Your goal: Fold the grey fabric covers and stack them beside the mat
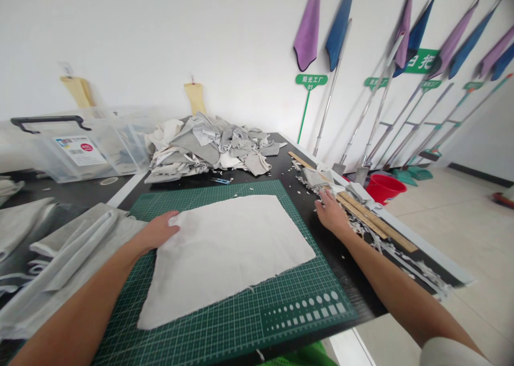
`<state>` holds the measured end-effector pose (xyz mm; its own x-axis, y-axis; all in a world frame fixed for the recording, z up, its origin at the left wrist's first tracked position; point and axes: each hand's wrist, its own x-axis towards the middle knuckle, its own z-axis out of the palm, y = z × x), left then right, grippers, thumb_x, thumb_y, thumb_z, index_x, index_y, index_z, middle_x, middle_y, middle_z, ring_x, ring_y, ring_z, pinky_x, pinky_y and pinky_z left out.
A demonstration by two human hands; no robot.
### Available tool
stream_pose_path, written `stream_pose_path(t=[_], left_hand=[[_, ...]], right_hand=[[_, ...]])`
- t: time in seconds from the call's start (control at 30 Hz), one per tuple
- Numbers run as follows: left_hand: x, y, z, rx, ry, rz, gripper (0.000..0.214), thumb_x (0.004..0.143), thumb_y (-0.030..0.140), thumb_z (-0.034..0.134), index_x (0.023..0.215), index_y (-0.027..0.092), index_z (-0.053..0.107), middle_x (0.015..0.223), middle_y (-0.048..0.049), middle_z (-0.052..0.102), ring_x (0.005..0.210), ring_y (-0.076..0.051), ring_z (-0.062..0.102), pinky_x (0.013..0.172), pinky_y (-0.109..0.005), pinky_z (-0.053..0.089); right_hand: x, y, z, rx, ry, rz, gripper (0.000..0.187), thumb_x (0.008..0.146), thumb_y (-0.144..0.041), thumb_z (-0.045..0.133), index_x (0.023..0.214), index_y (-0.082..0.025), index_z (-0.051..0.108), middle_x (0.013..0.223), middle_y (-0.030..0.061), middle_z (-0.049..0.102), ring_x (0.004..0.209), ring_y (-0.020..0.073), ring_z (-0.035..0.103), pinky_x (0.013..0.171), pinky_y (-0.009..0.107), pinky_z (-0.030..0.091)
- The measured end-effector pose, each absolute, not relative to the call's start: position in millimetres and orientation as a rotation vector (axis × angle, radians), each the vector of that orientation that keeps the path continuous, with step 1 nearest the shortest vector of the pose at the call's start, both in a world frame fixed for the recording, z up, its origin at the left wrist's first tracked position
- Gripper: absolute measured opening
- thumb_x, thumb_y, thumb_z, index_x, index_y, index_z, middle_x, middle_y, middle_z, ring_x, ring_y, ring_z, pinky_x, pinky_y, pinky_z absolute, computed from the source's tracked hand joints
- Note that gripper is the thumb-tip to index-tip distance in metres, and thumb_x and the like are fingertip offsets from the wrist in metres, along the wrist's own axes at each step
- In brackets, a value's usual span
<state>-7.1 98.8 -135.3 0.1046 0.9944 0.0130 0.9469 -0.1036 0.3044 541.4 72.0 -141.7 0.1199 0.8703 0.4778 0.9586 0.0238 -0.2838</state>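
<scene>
A white piece of cloth [233,248] lies spread on the green cutting mat [305,296]. My left hand [160,229] grips the cloth's left corner between thumb and fingers. Out to the right, my right hand [332,213] has its fingers apart and holds nothing that I can see. It is over the table's right side, next to fabric scraps [311,181] and wooden rulers [361,216]. A small blue tool [220,181], perhaps thread snips, rests just beyond the mat.
Behind the mat rises a heap of grey and white cloth pieces [217,141]. A clear plastic bin [88,146] stands at the back left. Folded grey cloths [76,243] lie left of the mat. Beyond the table's right edge are a red bucket [385,188] and several long-handled tools against the wall.
</scene>
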Motion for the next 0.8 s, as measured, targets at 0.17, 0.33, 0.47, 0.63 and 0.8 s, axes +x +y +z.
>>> stream_pose_path(t=[0.17, 0.33, 0.47, 0.63, 0.8], left_hand=[[15, 87, -101, 1.892, 1.923, 0.58, 0.058, 0.074, 0.038, 0.05, 0.126, 0.015, 0.049, 0.118, -0.008, 0.06, 0.099, -0.024, 0.06, 0.083, -0.032, 0.048], [52, 76, -62, 1.781, 1.805, 0.715, 0.058, 0.073, 0.042, 0.054, 0.126, 0.02, 0.048, 0.106, -0.0037, 0.065, 0.082, -0.02, 0.064, 0.069, -0.027, 0.049], [88, 78, -47, 1.883, 1.713, 0.763, 0.054, 0.072, 0.038, 0.056, 0.123, 0.021, 0.052, 0.115, -0.0033, 0.061, 0.09, -0.02, 0.062, 0.076, -0.026, 0.047], [140, 87, -45, 1.729, 1.688, 0.845, 0.05, 0.071, 0.03, 0.057, 0.119, 0.015, 0.053, 0.107, -0.0097, 0.063, 0.076, -0.018, 0.062, 0.061, -0.024, 0.046], [183, 97, -61, 1.381, 1.585, 0.885, 0.054, 0.069, 0.025, 0.06, 0.121, 0.014, 0.049, 0.089, -0.009, 0.065, 0.059, -0.014, 0.059, 0.048, -0.022, 0.041]], right_hand=[[510, 58, -135, -1.445, -2.097, -0.194, 0.037, 0.088, -0.037, 0.043, 0.109, -0.013, 0.061, 0.129, 0.0123, 0.052, 0.135, 0.0253, 0.023, 0.108, 0.045, 0.027], [482, 48, -137, -1.26, -2.355, 0.053, 0.036, 0.086, -0.042, 0.048, 0.109, -0.019, 0.063, 0.128, 0.0098, 0.054, 0.132, 0.0276, 0.03, 0.105, 0.05, 0.029], [476, 47, -146, -1.246, -2.402, 0.164, 0.035, 0.087, -0.043, 0.048, 0.111, -0.022, 0.062, 0.125, 0.0101, 0.056, 0.128, 0.0277, 0.037, 0.103, 0.053, 0.029], [478, 48, -149, -1.262, -2.369, 0.176, 0.037, 0.088, -0.043, 0.045, 0.115, -0.022, 0.059, 0.125, 0.0108, 0.056, 0.125, 0.0269, 0.042, 0.103, 0.052, 0.03], [478, 47, -148, -1.267, -2.376, 0.173, 0.038, 0.088, -0.045, 0.044, 0.114, -0.022, 0.06, 0.125, 0.0104, 0.056, 0.124, 0.0264, 0.043, 0.103, 0.051, 0.029]])
